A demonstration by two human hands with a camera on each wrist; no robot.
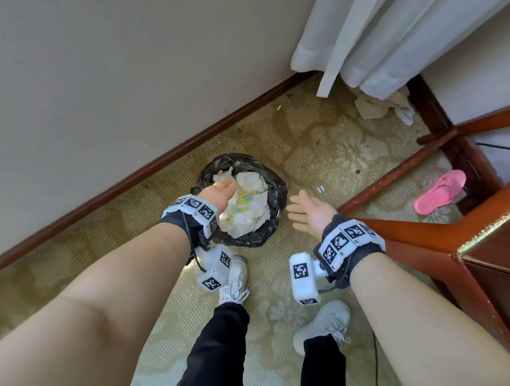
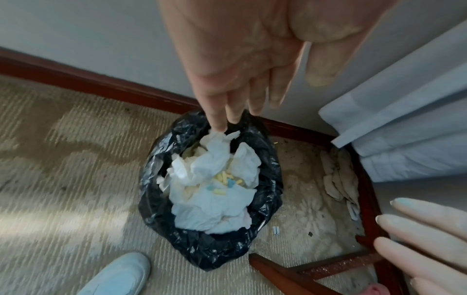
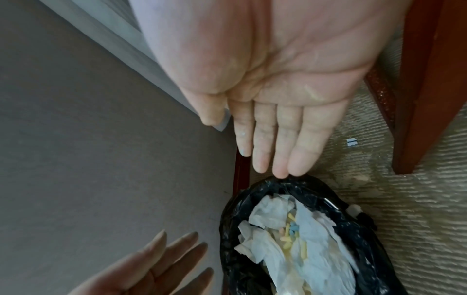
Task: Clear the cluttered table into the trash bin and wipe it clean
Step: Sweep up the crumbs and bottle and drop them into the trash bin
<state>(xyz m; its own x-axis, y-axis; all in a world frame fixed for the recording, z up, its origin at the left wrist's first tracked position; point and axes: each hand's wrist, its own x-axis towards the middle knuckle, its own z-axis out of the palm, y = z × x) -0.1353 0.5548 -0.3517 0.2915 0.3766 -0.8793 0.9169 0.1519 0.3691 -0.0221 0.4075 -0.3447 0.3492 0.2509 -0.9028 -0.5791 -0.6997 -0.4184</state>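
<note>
Both hands are spread flat and hold nothing: the left hand (image 1: 218, 193) hangs directly over the trash bin (image 1: 273, 197), the right hand (image 1: 310, 211) just beside its rim on the tabletop's side. The black-lined bin stands on the carpet (image 1: 73, 263) by the wall, full of crumpled tissues (image 2: 215, 191) with small coloured bits (image 2: 226, 180). The wooden tabletop (image 1: 501, 237) lies to the person's right, so the right hand is nearer it for wiping.

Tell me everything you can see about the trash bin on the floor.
The bin is small and round, lined with a crinkled, glossy black plastic bag folded over its rim. It stands on the patterned carpet close to the wall's wooden baseboard. It is filled to the top with crumpled white tissues and small yellow and blue bits.
</note>
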